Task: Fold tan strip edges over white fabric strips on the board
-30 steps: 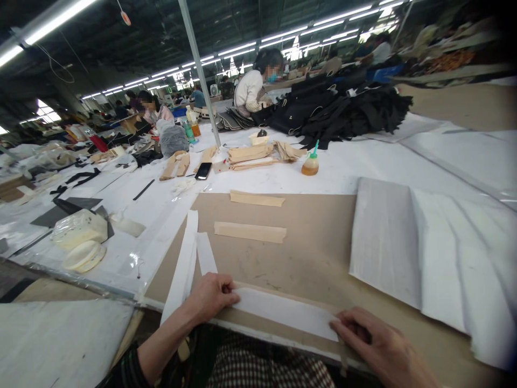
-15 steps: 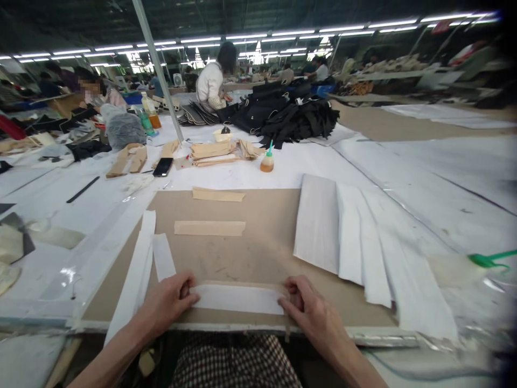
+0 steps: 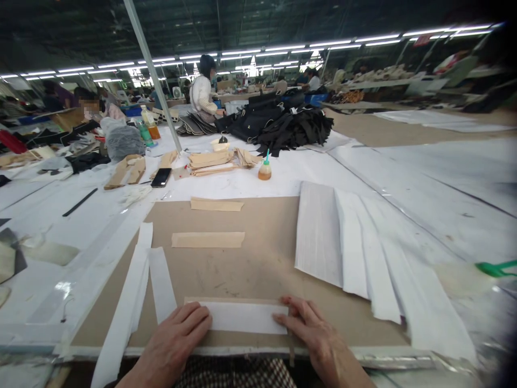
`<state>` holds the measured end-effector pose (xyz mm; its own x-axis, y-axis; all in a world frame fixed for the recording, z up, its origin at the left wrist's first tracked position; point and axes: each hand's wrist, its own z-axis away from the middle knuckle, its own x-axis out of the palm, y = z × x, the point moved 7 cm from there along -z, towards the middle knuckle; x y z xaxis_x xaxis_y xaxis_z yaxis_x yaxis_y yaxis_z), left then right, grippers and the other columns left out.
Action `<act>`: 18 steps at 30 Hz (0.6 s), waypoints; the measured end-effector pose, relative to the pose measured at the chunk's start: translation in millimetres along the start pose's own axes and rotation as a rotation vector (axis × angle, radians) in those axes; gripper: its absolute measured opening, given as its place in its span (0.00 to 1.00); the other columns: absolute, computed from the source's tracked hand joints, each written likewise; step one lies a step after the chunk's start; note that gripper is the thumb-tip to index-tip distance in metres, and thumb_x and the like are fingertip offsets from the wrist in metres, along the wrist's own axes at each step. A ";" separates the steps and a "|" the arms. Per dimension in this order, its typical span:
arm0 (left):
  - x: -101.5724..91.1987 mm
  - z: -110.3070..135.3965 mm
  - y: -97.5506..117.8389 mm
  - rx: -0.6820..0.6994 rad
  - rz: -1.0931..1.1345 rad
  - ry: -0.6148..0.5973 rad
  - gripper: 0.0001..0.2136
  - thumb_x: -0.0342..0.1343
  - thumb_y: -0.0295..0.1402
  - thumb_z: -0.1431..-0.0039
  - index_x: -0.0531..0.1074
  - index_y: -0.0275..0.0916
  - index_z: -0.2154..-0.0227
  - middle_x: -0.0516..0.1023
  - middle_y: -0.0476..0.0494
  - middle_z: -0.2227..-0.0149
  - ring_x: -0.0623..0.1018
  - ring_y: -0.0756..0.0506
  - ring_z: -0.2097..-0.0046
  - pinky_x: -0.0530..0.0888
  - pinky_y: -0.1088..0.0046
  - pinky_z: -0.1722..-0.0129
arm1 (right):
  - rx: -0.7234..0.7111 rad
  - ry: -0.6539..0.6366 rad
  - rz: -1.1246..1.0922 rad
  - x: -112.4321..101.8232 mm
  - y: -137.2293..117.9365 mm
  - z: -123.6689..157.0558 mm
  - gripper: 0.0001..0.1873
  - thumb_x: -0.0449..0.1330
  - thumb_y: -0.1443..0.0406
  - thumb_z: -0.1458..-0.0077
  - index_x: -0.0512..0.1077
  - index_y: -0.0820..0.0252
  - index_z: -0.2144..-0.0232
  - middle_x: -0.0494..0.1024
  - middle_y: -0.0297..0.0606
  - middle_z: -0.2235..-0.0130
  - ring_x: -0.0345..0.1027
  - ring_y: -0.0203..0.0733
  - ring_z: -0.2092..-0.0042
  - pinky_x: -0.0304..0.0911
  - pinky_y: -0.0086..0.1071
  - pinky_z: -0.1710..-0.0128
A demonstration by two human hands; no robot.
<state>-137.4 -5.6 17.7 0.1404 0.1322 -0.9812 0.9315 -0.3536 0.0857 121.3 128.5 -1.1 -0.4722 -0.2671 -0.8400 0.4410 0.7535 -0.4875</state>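
A white strip [image 3: 242,317] lies flat on a tan strip at the near edge of the brown board [image 3: 262,258]. My left hand [image 3: 177,337] rests with fingers stretched flat on the strip's left end. My right hand [image 3: 311,331] lies with fingers flat on its right end. Neither hand grips anything. Two tan strips [image 3: 208,240] [image 3: 216,205] lie farther up the board. Loose white strips [image 3: 139,280] lie at the board's left edge.
Fanned white sheets [image 3: 355,248] lie to the right on the board. A glue bottle [image 3: 265,170], a phone [image 3: 161,177], stacked tan pieces [image 3: 210,159] and a black fabric pile [image 3: 291,126] sit farther back. A steel pole [image 3: 155,81] rises behind. Other people work at far tables.
The view swung right then settled. My hands, which pinched the strip's ends, now lie flat on them, closer together. The strip has stayed on the board.
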 end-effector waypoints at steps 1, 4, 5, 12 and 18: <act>-0.1 0.6 0.4 0.000 -0.013 0.007 0.27 0.45 0.14 0.45 0.67 0.41 0.44 0.76 0.44 0.46 0.73 0.43 0.44 0.72 0.64 0.41 | 0.000 -0.004 -0.015 -2.9 1.7 0.0 0.28 0.48 0.75 0.39 0.75 0.45 0.47 0.73 0.42 0.44 0.72 0.45 0.48 0.74 0.38 0.52; -1.3 1.2 2.4 0.003 -0.058 0.043 0.27 0.45 0.14 0.47 0.68 0.40 0.45 0.77 0.44 0.47 0.73 0.42 0.45 0.73 0.65 0.42 | 0.029 0.016 -0.057 -16.7 6.8 -1.0 0.24 0.46 0.73 0.37 0.79 0.50 0.55 0.76 0.43 0.47 0.74 0.45 0.50 0.74 0.38 0.52; -1.5 1.4 3.1 0.003 -0.070 0.057 0.28 0.45 0.14 0.48 0.68 0.40 0.45 0.77 0.44 0.47 0.73 0.42 0.45 0.73 0.65 0.42 | 0.049 0.055 -0.043 -22.5 6.5 -1.2 0.23 0.46 0.73 0.37 0.80 0.52 0.58 0.76 0.43 0.48 0.74 0.45 0.50 0.74 0.38 0.52; 4.3 5.6 6.1 -0.014 -0.145 0.146 0.29 0.46 0.15 0.50 0.69 0.42 0.45 0.77 0.46 0.47 0.73 0.42 0.45 0.72 0.68 0.42 | -0.201 0.305 0.346 37.5 -98.6 -9.7 0.29 0.52 0.61 0.34 0.62 0.71 0.36 0.67 0.53 0.36 0.58 0.57 0.34 0.65 0.48 0.42; -1.8 4.3 10.8 0.051 -0.202 0.262 0.30 0.47 0.16 0.55 0.71 0.43 0.48 0.79 0.48 0.50 0.75 0.44 0.48 0.73 0.73 0.46 | -0.281 0.285 0.441 112.5 -121.7 -18.4 0.26 0.52 0.61 0.32 0.64 0.72 0.38 0.68 0.50 0.36 0.63 0.51 0.37 0.63 0.41 0.42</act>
<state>-129.0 -13.6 19.7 0.0425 0.4356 -0.8991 0.9322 -0.3411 -0.1212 0.4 17.8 -31.9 -0.4937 0.2496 -0.8331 0.4414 0.8973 0.0072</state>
